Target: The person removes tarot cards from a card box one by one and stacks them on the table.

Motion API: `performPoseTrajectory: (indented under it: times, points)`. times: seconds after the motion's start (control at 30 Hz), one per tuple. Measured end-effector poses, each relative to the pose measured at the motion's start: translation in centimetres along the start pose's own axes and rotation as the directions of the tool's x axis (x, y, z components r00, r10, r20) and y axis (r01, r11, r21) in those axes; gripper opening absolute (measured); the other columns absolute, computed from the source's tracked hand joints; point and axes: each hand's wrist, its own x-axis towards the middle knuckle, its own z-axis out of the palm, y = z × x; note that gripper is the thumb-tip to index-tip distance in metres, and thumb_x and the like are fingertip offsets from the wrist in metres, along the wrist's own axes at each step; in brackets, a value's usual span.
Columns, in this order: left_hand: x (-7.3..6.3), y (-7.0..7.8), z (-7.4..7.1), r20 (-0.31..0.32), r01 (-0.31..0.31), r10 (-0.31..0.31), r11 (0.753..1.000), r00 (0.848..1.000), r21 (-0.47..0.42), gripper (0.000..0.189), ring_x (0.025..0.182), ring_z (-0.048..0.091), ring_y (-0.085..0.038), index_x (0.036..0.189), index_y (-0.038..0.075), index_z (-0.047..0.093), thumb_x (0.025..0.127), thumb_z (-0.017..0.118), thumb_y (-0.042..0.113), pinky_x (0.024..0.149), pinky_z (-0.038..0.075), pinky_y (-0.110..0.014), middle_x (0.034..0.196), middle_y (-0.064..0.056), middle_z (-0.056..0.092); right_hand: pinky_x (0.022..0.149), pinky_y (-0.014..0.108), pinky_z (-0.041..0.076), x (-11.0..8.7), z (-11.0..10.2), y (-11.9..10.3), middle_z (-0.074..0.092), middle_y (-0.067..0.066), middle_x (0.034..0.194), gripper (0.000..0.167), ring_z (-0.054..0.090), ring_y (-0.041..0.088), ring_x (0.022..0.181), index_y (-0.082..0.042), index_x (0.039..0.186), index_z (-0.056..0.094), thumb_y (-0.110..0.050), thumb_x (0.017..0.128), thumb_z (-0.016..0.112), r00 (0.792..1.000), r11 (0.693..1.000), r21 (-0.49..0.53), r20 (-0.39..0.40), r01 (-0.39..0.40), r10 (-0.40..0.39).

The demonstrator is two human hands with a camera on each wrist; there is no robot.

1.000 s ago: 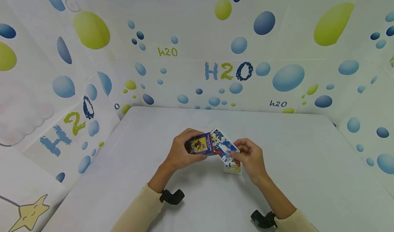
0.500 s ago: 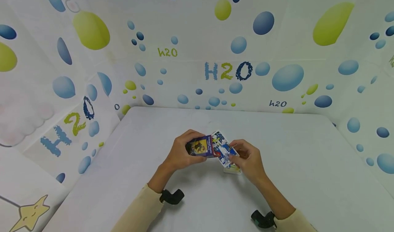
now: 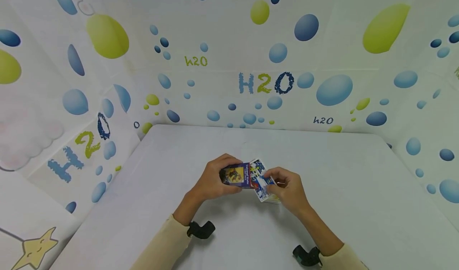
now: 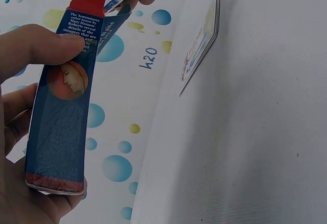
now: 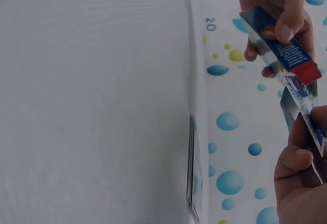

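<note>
My left hand (image 3: 218,178) grips a dark blue card box (image 3: 234,175) with a yellow picture on its front. In the left wrist view its thumb lies along the box's narrow side (image 4: 64,122), near an open red flap (image 4: 88,2). My right hand (image 3: 290,188) pinches a colourful playing-size card (image 3: 259,178) between thumb and fingers, right at the box's open end. In the right wrist view the card (image 5: 302,99) slants beside the flaps, partly hidden by the fingers. A small stack of cards (image 3: 275,200) lies on the table just below the right hand.
A white-covered table (image 3: 358,190) spreads under both hands, backed by a wall cloth (image 3: 215,23) with printed blue and green drops. Black wrist cameras (image 3: 201,229) sit at both cuffs.
Both hands, with the box and card, have come slightly lower and nearer to me. The right hand has shifted left toward the box, and the card now covers more of the stack.
</note>
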Motion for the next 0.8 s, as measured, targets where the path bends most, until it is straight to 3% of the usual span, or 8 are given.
performPoseTrajectory:
  times: [0.47, 0.8]
  points:
    - [0.07, 0.16, -0.04, 0.03, 0.015, -0.016, 0.999, 0.999, 0.042, 0.065, 0.113, 0.058, -0.015, 0.13, 0.02, 0.067, 0.069, 0.09, 0.018, 0.099, 0.051, -0.039, 0.124, 0.005, 0.063, 0.072, 0.027, 0.058, -0.11, 0.02, -0.03, 0.077, 0.011, 0.09, 0.026, 0.069, 0.025, 0.083, -0.005, 0.096, 0.076, 0.013, 0.08, 0.066, 1.0, 1.0, -0.016, 0.016, -0.004, 0.004]
    - [-0.08, -0.36, -0.44, -0.036, 0.039, -0.036, 0.996, 0.999, 0.076, 0.066, 0.117, 0.055, -0.017, 0.131, 0.019, 0.068, 0.068, 0.088, 0.019, 0.099, 0.05, -0.044, 0.129, 0.004, 0.062, 0.073, 0.026, 0.058, 0.05, -0.16, 0.37, 0.077, 0.007, 0.088, 0.029, 0.068, 0.02, 0.08, -0.007, 0.099, 0.075, 0.013, 0.081, 0.067, 1.0, 1.0, -0.008, -0.019, -0.002, 0.002]
